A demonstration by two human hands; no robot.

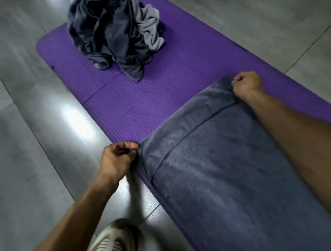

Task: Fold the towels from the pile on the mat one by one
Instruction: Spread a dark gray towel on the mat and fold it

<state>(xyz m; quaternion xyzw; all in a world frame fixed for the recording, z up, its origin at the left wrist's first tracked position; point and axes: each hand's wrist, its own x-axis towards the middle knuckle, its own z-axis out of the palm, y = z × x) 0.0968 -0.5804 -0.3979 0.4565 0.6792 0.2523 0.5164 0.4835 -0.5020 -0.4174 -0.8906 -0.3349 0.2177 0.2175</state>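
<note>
Grey polished floor tiles carry a ribbed purple foam mat, beside whose near edge stands a white slatted sandal. Nearest on the mat, a flat grey-blue terry towel has its far edge turned back in a band; the left hand pinches that band's left corner and the right hand grips its right corner with curled fingers. Farther away, apart from it on the mat, sits the crumpled pile of dark and light grey towels.

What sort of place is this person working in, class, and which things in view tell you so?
Probably an indoor room at home or in a gym: a glossy grey tiled floor, a ribbed purple foam exercise mat laid on it, and a heap of crumpled grey towels on the mat.
</note>
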